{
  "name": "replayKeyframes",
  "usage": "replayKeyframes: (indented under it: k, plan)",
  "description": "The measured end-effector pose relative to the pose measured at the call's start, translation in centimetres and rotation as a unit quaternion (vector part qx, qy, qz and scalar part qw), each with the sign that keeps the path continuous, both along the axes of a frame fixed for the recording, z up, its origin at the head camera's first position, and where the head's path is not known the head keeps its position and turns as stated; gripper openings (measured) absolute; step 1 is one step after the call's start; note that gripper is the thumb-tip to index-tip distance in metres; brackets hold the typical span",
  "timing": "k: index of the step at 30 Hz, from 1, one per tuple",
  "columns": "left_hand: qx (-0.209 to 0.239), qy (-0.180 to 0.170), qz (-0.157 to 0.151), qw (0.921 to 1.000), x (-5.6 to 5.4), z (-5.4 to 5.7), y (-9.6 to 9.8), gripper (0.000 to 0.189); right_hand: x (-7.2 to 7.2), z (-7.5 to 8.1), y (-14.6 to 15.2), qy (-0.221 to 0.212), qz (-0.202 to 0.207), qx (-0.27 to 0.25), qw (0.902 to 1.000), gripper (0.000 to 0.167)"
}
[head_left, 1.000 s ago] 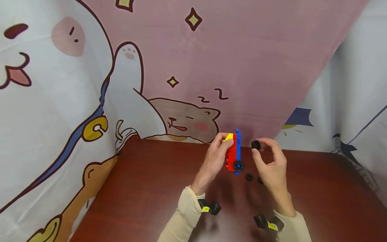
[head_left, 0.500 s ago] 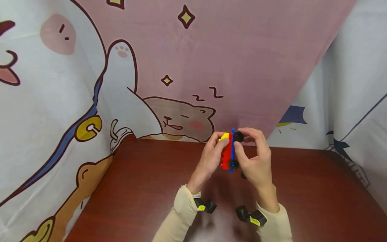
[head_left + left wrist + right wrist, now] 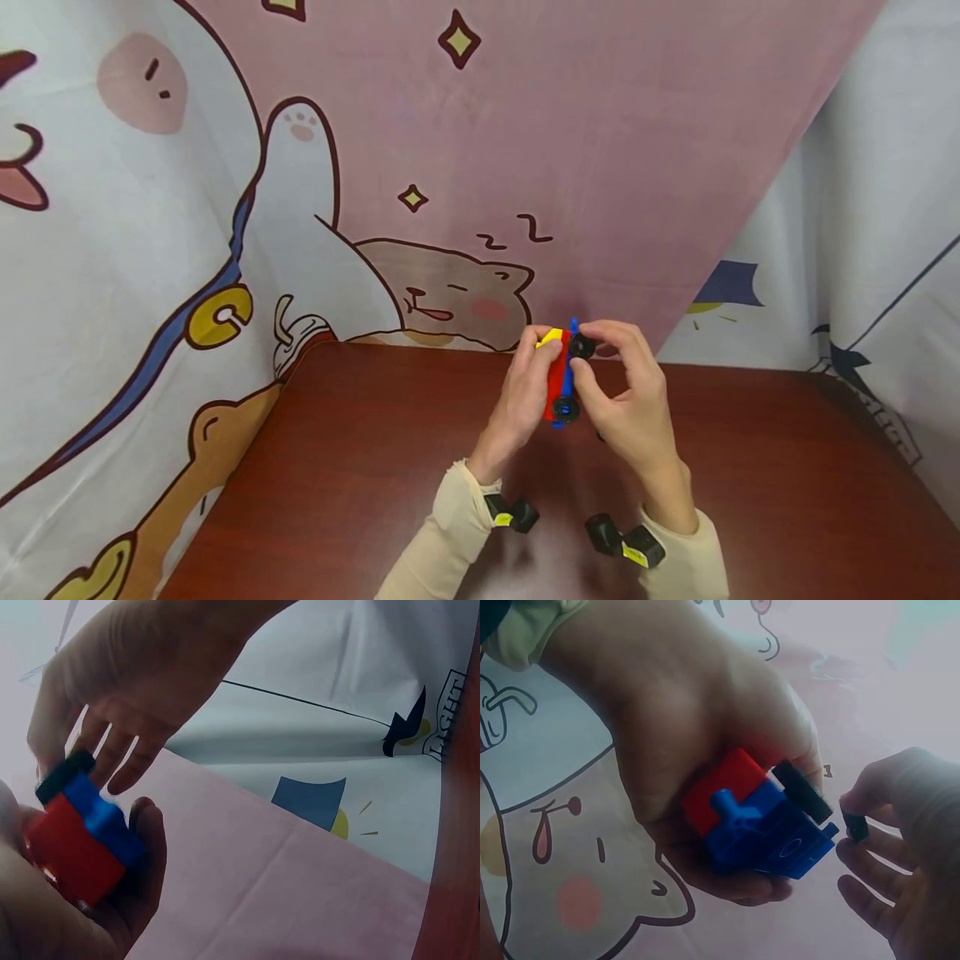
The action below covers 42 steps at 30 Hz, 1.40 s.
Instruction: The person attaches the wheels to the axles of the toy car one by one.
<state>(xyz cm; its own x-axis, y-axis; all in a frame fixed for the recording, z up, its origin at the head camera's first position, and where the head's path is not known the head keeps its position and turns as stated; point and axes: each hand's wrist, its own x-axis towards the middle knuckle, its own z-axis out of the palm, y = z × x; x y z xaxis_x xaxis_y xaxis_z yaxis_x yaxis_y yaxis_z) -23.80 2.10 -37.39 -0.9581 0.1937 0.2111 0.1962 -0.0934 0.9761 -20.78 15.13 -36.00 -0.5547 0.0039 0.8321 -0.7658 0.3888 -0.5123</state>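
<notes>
My left hand (image 3: pixel 519 387) grips a small toy car (image 3: pixel 556 377) of red, yellow and blue building bricks, held up over the table on its side. One black wheel (image 3: pixel 565 408) sits on the blue chassis at the near end. Between thumb and fingers, my right hand (image 3: pixel 633 400) pinches another black wheel (image 3: pixel 582 346) at the car's far end. The right wrist view shows this pinched wheel (image 3: pixel 855 827) just apart from a blue axle peg (image 3: pixel 830 831). In the left wrist view, the car's red side (image 3: pixel 71 851) rests against the left palm.
A reddish-brown table (image 3: pixel 352 467) lies under both hands. On it, a sliver of a black piece (image 3: pixel 600 436) shows past the right hand. Printed cloth (image 3: pixel 630 167) with cartoon animals stands behind and at the sides. Each wrist wears a black camera (image 3: pixel 626 540).
My right hand has moved left, bringing the pinched wheel from clear of the car to its far end. The car has tilted slightly, and the right hand now hides most of the loose wheels.
</notes>
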Motion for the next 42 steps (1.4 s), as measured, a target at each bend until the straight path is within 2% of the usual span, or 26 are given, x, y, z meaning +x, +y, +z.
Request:
replayKeyframes:
  k: [6, 15, 20, 24, 28, 30, 31, 33, 36, 39, 42]
  plan:
    - [0.021, -0.001, 0.008, 0.9997, 0.2, -0.1, 0.4, 0.029, -0.1, -0.2, -0.1, -0.011, -0.002, 0.020, 0.9997, 0.044]
    - [0.091, 0.007, -0.039, 0.9950, 0.4, -0.1, 0.6, 0.031, -0.2, -0.2, -0.1, -0.013, 0.002, 0.022, 0.9997, 0.039]
    - [0.143, 0.000, -0.059, 0.9880, 0.5, -0.1, 0.7, 0.023, -0.2, -0.1, -0.3, -0.011, 0.018, 0.006, 0.9998, 0.042]
    - [0.158, -0.005, -0.060, 0.9856, 0.5, -0.2, 0.9, 0.020, -0.1, -0.1, -0.6, -0.016, 0.035, -0.012, 0.9992, 0.045]
    - [0.175, -0.011, -0.076, 0.9816, 0.6, -0.2, 0.9, 0.019, 0.0, -0.3, -1.0, -0.035, 0.047, -0.072, 0.9957, 0.043]
    - [0.184, -0.010, -0.087, 0.9789, 0.8, -0.2, 0.9, 0.018, 0.1, -0.4, -1.2, -0.082, 0.058, -0.117, 0.9880, 0.041]
    - [0.187, -0.010, -0.092, 0.9780, 0.8, -0.2, 0.8, 0.018, 0.2, -0.4, -1.3, -0.120, 0.065, -0.136, 0.9813, 0.040]
    - [0.193, -0.009, -0.098, 0.9764, 1.0, -0.3, 0.8, 0.017, 0.3, -0.5, -1.4, -0.204, 0.080, -0.152, 0.9638, 0.041]
    - [0.186, -0.004, -0.089, 0.9785, 1.1, -0.3, 0.9, 0.019, 0.4, -0.5, -1.4, -0.307, 0.106, -0.137, 0.9357, 0.055]
    - [0.169, 0.009, -0.070, 0.9832, 1.1, -0.3, 1.1, 0.022, 0.3, -0.6, -1.5, -0.341, 0.126, -0.118, 0.9242, 0.064]
    - [0.154, 0.023, -0.055, 0.9863, 1.1, -0.2, 1.1, 0.024, 0.2, -0.7, -1.6, -0.342, 0.131, -0.122, 0.9224, 0.060]
